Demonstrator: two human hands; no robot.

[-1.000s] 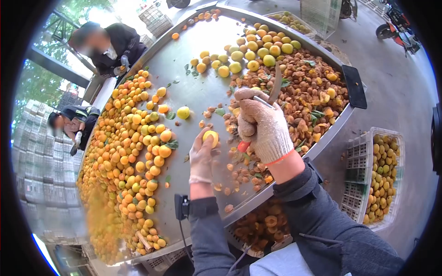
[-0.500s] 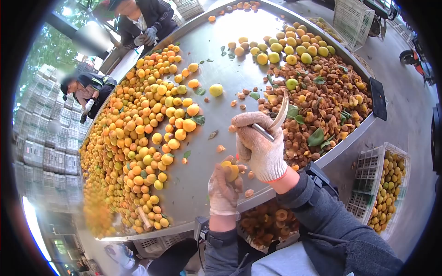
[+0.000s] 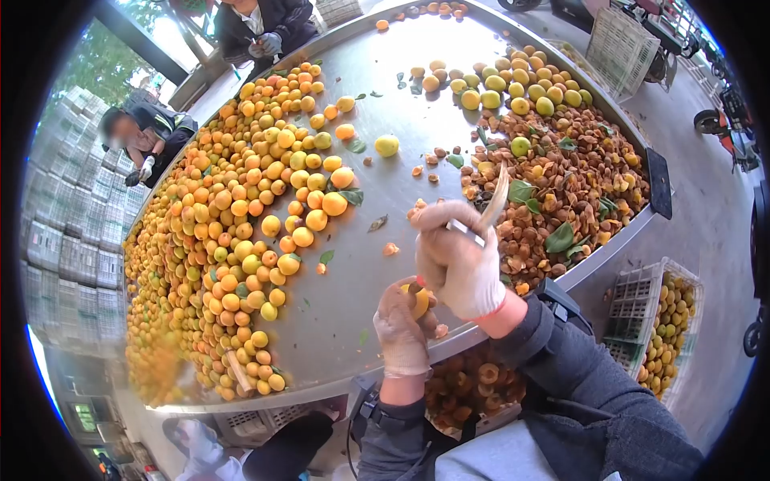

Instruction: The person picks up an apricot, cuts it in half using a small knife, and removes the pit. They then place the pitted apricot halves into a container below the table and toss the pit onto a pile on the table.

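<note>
My left hand (image 3: 401, 337), in a pale work glove, is closed around a yellow apricot (image 3: 420, 303) above the near edge of the metal table. Right beside it, my gloved right hand (image 3: 464, 272) grips a curved knife (image 3: 496, 199); its pale curved part points up and away, and a silver piece shows between the fingers. The fingers of my right hand come close to the apricot, but whether they touch it is hard to tell. Beyond that hand lies a heap of brown-orange apricot pieces (image 3: 553, 184) with some green leaves.
Whole apricots (image 3: 241, 200) cover the table's left side; more apricots (image 3: 521, 80) lie at the back right. A black phone (image 3: 659, 184) rests on the right rim. A crate (image 3: 630, 309) of fruit stands at right. Halved fruit (image 3: 473, 381) sits below the edge. Two people (image 3: 269, 36) work opposite.
The view has shifted slightly. Both hands stay close together, the left still on the apricot and the right still on the knife. My left fingers now cover more of the fruit.
</note>
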